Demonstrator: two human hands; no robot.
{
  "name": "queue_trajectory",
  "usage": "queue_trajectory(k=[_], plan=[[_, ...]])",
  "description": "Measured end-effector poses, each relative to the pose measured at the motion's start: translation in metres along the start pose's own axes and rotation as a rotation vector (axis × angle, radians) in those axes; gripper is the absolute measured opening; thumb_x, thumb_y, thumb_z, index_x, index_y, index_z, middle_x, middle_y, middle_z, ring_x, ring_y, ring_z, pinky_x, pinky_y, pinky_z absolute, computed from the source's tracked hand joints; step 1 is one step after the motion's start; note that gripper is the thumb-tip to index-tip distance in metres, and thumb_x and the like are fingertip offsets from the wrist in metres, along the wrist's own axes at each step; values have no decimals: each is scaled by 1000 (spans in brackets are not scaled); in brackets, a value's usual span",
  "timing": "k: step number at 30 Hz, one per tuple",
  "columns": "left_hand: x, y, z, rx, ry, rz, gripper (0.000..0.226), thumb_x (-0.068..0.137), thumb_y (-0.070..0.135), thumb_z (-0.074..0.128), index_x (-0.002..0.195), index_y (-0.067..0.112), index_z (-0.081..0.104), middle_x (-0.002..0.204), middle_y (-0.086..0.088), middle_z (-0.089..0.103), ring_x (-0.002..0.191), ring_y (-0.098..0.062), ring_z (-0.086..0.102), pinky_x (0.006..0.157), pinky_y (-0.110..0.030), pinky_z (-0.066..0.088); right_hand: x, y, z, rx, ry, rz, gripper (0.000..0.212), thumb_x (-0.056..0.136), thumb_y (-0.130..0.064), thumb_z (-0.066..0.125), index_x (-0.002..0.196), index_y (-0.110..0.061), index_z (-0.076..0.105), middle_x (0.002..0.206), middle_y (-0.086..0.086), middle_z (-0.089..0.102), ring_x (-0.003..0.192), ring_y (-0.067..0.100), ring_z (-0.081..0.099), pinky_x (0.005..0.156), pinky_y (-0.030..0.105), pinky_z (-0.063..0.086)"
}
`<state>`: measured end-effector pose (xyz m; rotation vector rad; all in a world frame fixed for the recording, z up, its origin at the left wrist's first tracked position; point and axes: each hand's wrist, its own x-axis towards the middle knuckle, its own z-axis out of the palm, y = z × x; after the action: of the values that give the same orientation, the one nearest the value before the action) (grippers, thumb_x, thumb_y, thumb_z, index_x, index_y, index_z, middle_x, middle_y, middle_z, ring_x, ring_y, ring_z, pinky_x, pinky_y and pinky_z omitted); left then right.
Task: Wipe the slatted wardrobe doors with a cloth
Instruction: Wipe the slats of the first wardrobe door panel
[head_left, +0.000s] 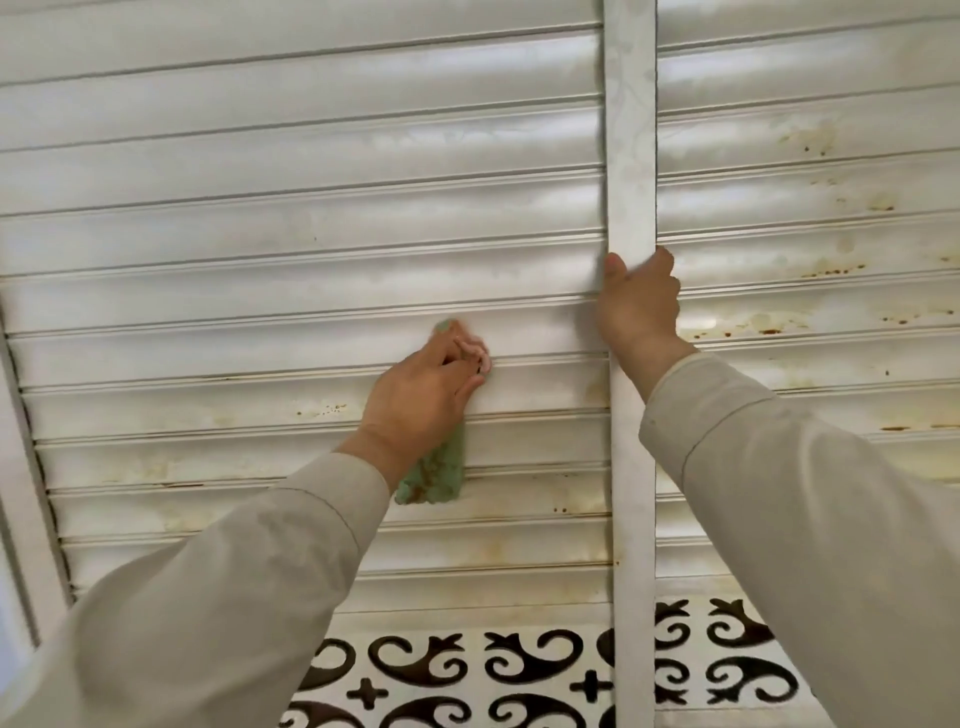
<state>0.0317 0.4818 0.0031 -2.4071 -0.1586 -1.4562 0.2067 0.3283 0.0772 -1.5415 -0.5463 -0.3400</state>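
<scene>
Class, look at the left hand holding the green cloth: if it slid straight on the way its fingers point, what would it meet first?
The left hand points up and right along the slats. It would probably meet the upright door frame first, close to where the right hand grips it; depth is unclear.

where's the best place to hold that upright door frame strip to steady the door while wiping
Probably at its edges at mid height, coming from the front, as the right hand does now: thumb on the left edge, fingers curled round the right edge. The upright frame strip is narrow and flat, so a hand can span it. That leaves the left hand free to press the green cloth on the slats.
</scene>
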Motion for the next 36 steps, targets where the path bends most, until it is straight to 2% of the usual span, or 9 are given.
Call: queue_trajectory(k=[4,8,14,17,21,24,27,29,36], plan=[[19,10,-9,-95,-138,-315,9,94,33,57,86,31,60,108,13,60,89,-19,63,75,-37,54,-29,-4,20,-174,147,7,80,94,-41,53,154,-9,11,154,15,22,142,35,23,114,45,22],[33,9,-16,-81,-234,-585,9,91,33,58,90,24,59,107,5,66,99,-24,61,79,-35,50,-50,-12,38,-298,189,-96,81,97,-42,49,156,-8,6,162,19,2,149,38,1,120,47,4],[35,-10,-33,54,-309,-625,26,88,38,64,107,20,63,115,-7,59,109,-31,57,80,-37,49,-75,-36,69,-344,122,-533,70,97,-36,49,154,-5,22,162,19,11,150,34,8,121,45,10],[22,-31,-42,105,-257,-650,41,84,39,68,119,19,56,123,-7,49,120,-30,46,91,-45,44,-87,-50,88,-337,51,-629,65,97,-35,50,151,-4,29,160,21,15,149,36,11,121,44,12],[1,-66,-60,164,-227,-725,58,81,45,71,125,15,48,126,-9,47,122,-32,45,93,-47,38,-105,-61,123,-347,4,-693,63,97,-35,51,150,-5,34,160,21,17,149,36,12,122,41,11],[-12,-100,-76,152,-257,-786,49,79,48,69,115,19,53,118,-7,56,116,-32,50,92,-47,39,-119,-69,150,-373,-20,-734,64,96,-36,51,149,-4,35,159,23,18,148,38,13,122,41,11],[-30,-138,-93,131,-273,-852,24,75,45,63,83,24,57,90,0,63,94,-29,58,86,-43,44,-130,-78,176,-418,-27,-769,66,94,-38,50,149,-4,35,160,24,17,148,40,12,122,43,11],[-45,-164,-107,105,-284,-901,22,73,42,61,72,21,54,77,1,61,83,-29,59,85,-42,48,-136,-83,192,-467,-49,-784,69,95,-41,48,152,-6,30,161,22,12,149,41,7,122,45,10],[-98,-261,-154,70,-225,-1041,37,82,51,70,76,15,61,81,-7,65,83,-32,62,68,-33,47,-149,-86,236,-627,-46,-691,81,98,-56,34,158,-14,0,164,14,-13,147,44,-17,118,58,-2]])
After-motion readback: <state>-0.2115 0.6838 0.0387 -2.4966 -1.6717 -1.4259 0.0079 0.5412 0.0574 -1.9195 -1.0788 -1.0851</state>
